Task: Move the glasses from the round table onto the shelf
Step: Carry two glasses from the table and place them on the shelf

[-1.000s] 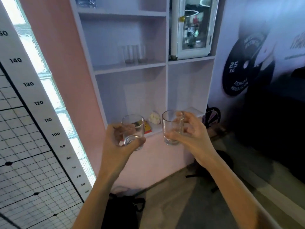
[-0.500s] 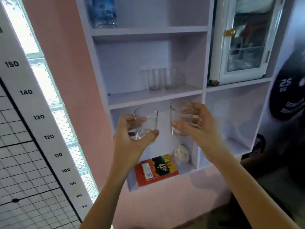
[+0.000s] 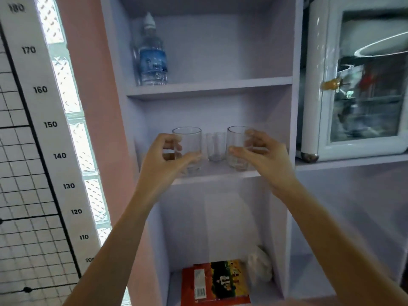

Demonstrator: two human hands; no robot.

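Note:
My left hand [image 3: 164, 161] grips a clear glass [image 3: 189, 142] and my right hand [image 3: 262, 155] grips a second clear glass [image 3: 237, 143]. Both glasses stand upright at the front of the middle shelf board [image 3: 212, 173] of the lilac shelf unit, their bases at or just above it. Whether they rest on the board I cannot tell. Between them, further back on the same shelf, stands another clear glass [image 3: 216, 146].
A water bottle [image 3: 152, 56] stands on the shelf above. A red and yellow box [image 3: 215, 282] and a white lump [image 3: 259, 265] lie in the lower compartment. A white glass-door mini fridge [image 3: 357, 78] sits to the right. A height chart [image 3: 44, 129] covers the left wall.
Both hands rose with their glasses from below the middle shelf up to its front edge, and I came closer to the shelf unit.

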